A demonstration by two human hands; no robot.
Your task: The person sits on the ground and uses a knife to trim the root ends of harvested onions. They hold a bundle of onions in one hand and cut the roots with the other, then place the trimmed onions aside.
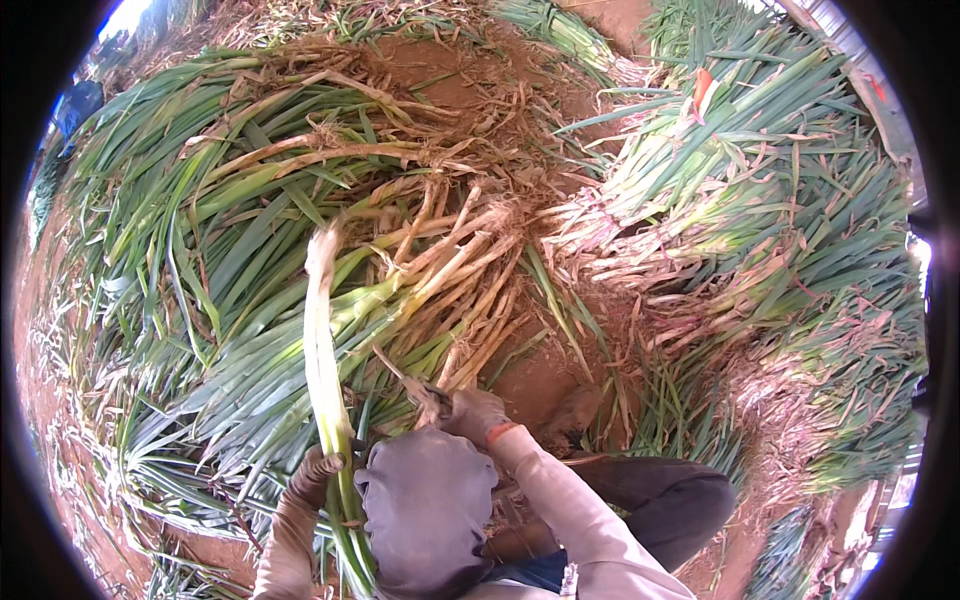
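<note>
My left hand [320,465], in a dusty glove, is closed around a thick green onion stalk [322,330]. Its pale root end points up and away from me, and its green leaves trail down beside my leg. To the right, my gloved right hand [475,413] is closed on a knife [392,366] whose thin blade points up and left. Brown dry peelings bunch near its handle, partly hiding the grip. Just beyond both hands lies a pile of unpeeled green onions [440,270] with dry, yellow-brown outer leaves and roots toward the right.
A large heap of green onion leaves [200,200] spreads on the left. Cleaned green onions [680,190] with pinkish-white ends are stacked along the right. Brown soil [535,375] with scattered peelings lies between. A grey cloth-covered shape [425,510] blocks the lower middle, beside my bent leg [660,500].
</note>
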